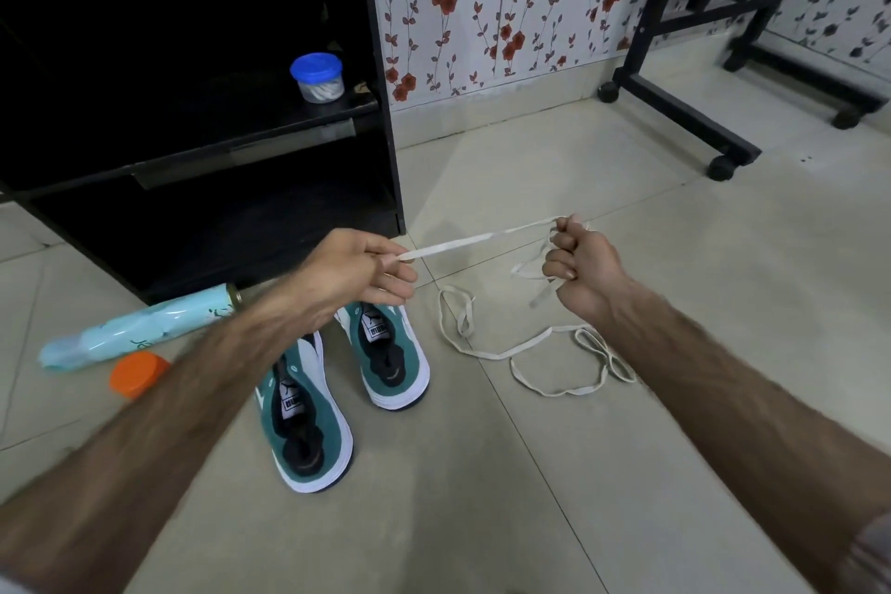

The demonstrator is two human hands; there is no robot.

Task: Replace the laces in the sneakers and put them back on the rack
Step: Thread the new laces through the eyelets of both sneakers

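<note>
We pinch one end of a white lace (463, 242) in our left hand (359, 277), and our right hand (581, 268) is closed in a fist around the same lace, so it is stretched between the hands. A second lace (525, 352) lies loose on the floor (627, 473). The two green sneakers (347, 381) stand without laces under our left arm, near the black rack (202, 111).

Bare hairy forearms, grey sleeve edge (875, 540)
</note>
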